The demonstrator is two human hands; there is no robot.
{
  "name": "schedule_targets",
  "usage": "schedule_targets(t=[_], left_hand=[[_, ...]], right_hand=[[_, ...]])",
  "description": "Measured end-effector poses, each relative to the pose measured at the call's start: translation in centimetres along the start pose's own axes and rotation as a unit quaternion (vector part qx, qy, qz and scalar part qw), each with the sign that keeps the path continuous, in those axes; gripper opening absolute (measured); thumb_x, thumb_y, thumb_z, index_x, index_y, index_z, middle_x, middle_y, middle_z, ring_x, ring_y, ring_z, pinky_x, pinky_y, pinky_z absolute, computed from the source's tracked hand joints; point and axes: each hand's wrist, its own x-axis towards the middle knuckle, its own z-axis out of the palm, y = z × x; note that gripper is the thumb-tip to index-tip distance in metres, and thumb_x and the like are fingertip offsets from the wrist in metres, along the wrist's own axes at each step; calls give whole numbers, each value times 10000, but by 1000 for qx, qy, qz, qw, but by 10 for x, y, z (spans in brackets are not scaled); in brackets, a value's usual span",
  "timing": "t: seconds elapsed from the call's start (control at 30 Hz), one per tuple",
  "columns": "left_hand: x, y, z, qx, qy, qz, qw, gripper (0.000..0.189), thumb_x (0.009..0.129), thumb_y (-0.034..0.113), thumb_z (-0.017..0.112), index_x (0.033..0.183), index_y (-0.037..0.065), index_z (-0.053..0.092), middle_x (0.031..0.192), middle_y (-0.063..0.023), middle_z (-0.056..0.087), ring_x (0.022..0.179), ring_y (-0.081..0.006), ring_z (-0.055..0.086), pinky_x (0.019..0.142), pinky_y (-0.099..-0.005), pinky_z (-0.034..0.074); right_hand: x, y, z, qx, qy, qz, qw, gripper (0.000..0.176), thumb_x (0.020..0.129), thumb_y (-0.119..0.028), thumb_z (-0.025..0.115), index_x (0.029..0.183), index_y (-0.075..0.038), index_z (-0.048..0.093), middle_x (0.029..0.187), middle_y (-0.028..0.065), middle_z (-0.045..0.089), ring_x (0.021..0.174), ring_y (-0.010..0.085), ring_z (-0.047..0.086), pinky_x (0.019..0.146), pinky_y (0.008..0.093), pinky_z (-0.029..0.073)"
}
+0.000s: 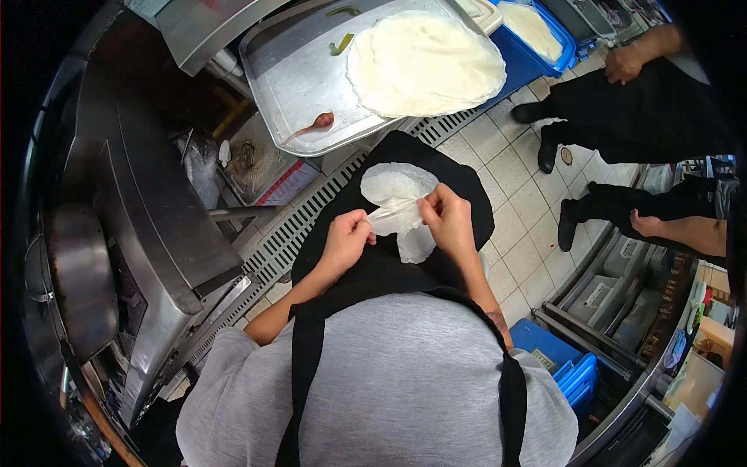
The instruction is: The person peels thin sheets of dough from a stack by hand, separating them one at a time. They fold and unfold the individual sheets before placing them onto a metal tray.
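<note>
A thin, whitish, translucent sheet (401, 183) hangs above the black apron on my lap, gathered and twisted across its middle. My left hand (348, 240) pinches its left side, the fingers closed on it. Opposite, my right hand (450, 222) pinches the gathered part between thumb and fingers. Below the hands, a flap of the sheet hangs down. In front of me a metal tray (292, 70) holds a broad pile of round white sheets (428, 62), which reaches over its right edge. A reddish-brown bulb-like piece (323, 121) and green scraps (341, 44) lie on the tray.
A blue bin (564, 47) with more white sheets stands behind the tray. Two other people in black clothing stand at the right, one hand (625, 64) at the upper right. Steel kitchen equipment (148, 194) lines the left. Blue containers (574, 377) sit at the lower right.
</note>
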Motion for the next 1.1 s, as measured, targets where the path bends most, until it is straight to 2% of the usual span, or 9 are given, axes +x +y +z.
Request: schedule_targets(t=[0.13,0.23,0.33,0.37,0.47,0.67,0.77,0.93,1.1], left_hand=[[5,0,1,19,-47,-12,999,142,861,75,490,808,-35,564,715,-70,625,652,-119,607,625,-269,502],[5,11,4,62,-50,34,996,160,904,48,490,1040,-17,545,904,-68,618,740,-92,588,680,-238,478],[9,7,7,41,-47,49,997,243,899,21,509,1138,-17,501,1019,-72,616,801,-75,593,701,-227,475],[12,3,9,12,-32,49,998,202,890,25,521,1087,-20,516,962,-66,623,774,-73,589,682,-226,473],[23,-4,11,-55,2,47,997,115,877,32,543,979,-22,545,847,-50,637,723,-62,574,637,-221,465],[23,4,15,-57,-16,63,996,61,903,47,538,924,-11,545,768,-37,630,673,-47,553,582,-225,444],[20,4,15,-7,-17,87,996,75,909,65,539,892,-8,539,699,-36,616,634,-45,543,553,-235,438],[11,19,6,119,-22,111,986,146,908,96,525,803,0,497,628,-51,590,583,-61,549,513,-261,436],[7,11,-3,72,17,29,997,187,912,95,488,750,12,444,598,-56,558,519,-97,564,454,-280,424]], right_hand=[[2,-7,-8,15,-66,1,998,118,820,-73,630,861,20,571,629,86,572,553,138,560,545,280,455],[-4,-15,-5,70,-118,-8,991,241,831,-48,605,1070,-20,602,680,53,577,584,114,548,563,272,447],[-11,-22,3,73,-188,-14,979,267,836,-49,599,1102,-26,608,675,50,567,587,113,541,567,269,447],[-13,-19,8,81,-193,-22,978,303,840,-27,613,1143,-39,608,676,-10,503,589,49,459,541,229,400],[-12,-21,12,74,-173,-12,982,307,829,-42,639,1134,-37,609,677,6,515,588,61,472,555,230,412],[-6,-21,15,23,-120,-116,986,373,766,-99,716,1116,-27,606,683,65,565,595,178,556,597,304,468],[-6,-23,24,49,-102,-124,986,299,767,-97,712,1044,-16,636,715,94,588,607,218,566,600,326,469],[-2,-19,17,4,-84,-67,994,114,797,-86,676,855,11,657,750,123,603,624,219,574,588,323,459],[6,-10,7,61,14,-17,998,98,824,-76,635,827,23,635,763,128,619,648,189,587,602,308,454]])
